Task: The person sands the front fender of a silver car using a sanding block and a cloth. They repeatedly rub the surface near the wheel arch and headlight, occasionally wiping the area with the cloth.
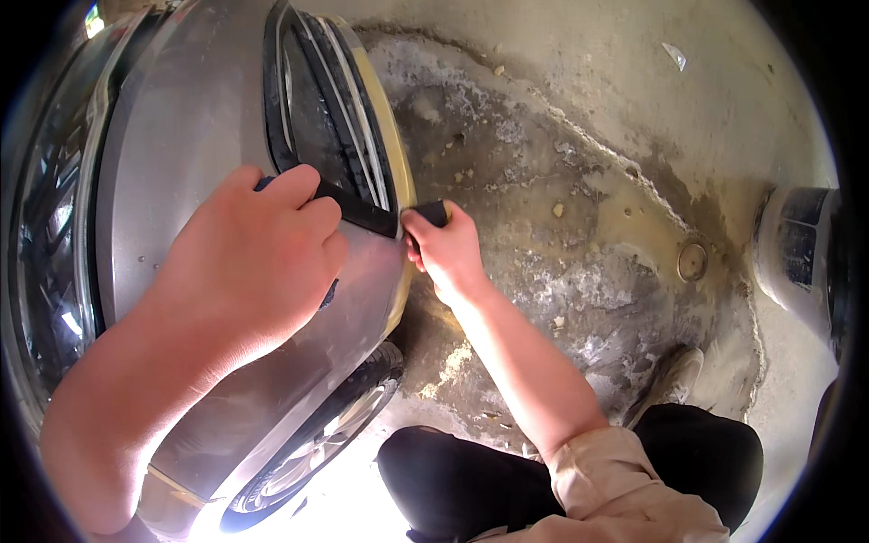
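My left hand [258, 240] is closed over the grey body panel of a car [190, 100]. Dark blue bits of a thing [329, 293] show at the edges of its fist; most of it is hidden under the palm. My right hand [450, 249] grips a small dark block [431, 214] at the car's yellowish edge strip [402, 163]. Between the two hands runs a black strip [367, 214], along the end of the black and chrome-trimmed grille-like opening [330, 118]. Whether either hand holds this strip is hard to tell.
A car wheel [317, 448] is below the panel, beside bright glare. Dark glass [54, 208] lies at the far left. The stained concrete floor [543, 181] has a crack and a round cover [692, 261]. A pale bucket-like container [797, 249] stands at right. My dark-trousered knees [462, 480] are near.
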Tool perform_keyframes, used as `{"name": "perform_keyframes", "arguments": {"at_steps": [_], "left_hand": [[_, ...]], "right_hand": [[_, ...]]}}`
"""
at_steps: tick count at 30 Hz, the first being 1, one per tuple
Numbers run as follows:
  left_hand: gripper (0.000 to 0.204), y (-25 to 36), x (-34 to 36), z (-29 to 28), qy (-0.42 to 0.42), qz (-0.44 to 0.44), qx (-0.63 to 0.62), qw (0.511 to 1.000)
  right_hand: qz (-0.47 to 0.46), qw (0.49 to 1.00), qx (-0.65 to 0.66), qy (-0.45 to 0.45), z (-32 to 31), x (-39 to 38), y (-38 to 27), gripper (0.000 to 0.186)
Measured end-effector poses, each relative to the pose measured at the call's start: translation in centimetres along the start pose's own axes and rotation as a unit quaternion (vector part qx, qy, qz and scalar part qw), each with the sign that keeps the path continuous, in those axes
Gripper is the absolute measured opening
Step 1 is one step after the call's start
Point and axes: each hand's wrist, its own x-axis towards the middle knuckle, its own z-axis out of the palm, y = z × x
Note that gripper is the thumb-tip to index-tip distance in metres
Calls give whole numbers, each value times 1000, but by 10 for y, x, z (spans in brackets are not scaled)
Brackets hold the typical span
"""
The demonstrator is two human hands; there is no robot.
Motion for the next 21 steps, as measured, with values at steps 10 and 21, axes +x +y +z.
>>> {"name": "perform_keyframes", "arguments": {"at_steps": [10, 21], "left_hand": [[3, 2, 0, -4, 9, -39, 44, 998], [6, -4, 3, -12, 13, -148, 53, 987]], "right_hand": [[23, 999, 16, -14, 4, -13, 2, 21], [32, 999, 21, 11, 11, -24, 9, 19]]}}
